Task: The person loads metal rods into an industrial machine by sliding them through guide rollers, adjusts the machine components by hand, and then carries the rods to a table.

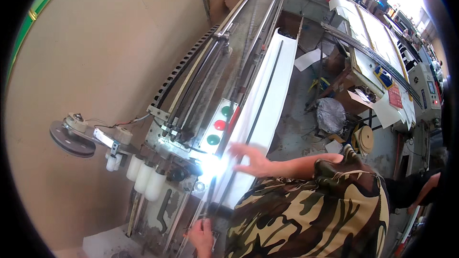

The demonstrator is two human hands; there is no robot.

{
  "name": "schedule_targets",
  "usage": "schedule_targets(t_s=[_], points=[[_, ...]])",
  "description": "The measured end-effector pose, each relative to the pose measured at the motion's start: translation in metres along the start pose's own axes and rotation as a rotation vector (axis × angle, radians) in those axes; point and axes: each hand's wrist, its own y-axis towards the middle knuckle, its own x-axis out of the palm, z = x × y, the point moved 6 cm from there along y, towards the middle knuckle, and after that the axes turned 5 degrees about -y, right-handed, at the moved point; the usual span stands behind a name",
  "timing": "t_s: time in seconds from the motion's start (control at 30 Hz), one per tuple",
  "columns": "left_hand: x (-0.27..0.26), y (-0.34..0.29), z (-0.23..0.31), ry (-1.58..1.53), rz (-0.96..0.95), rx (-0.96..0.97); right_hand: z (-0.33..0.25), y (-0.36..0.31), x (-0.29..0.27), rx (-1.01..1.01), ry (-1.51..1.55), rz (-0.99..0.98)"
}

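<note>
Machine (pixel 203 100) ran from seven o'clock to twelve, a white tray (pixel 275 100) alongside seemingly supporting a dark strip (pixel 271 74). The right hand (pixel 251 160) was spread, apparently unloaded, at five; the left hand (pixel 201 237) curled near six, perhaps steadying something I couldn't make out.

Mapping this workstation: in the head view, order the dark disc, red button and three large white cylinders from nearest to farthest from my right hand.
1. Red button, up-left of your right hand.
2. Three large white cylinders, farther left.
3. Dark disc, far left.
</note>
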Motion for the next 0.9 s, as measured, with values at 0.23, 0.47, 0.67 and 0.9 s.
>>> schedule_targets(t_s=[0.23,0.47,0.67,0.9], points=[[0.071,0.024,-0.006,-0.054,-0.163,0.123,0.075,0.001,-0.047,0.471,0.612,0.518],[0.092,0.031,-0.028,0.043,-0.197,0.128,0.102,-0.011,-0.051,0.744,0.241,0.439],[0.118,0.027,-0.033,0.219,-0.219,0.124,0.083,-0.016,-0.058,0.219,-0.668,0.481],[0.148,0.004,-0.047,0.53,-0.044,0.42,0.057,-0.005,0.017,-0.348,-0.576,-0.245]])
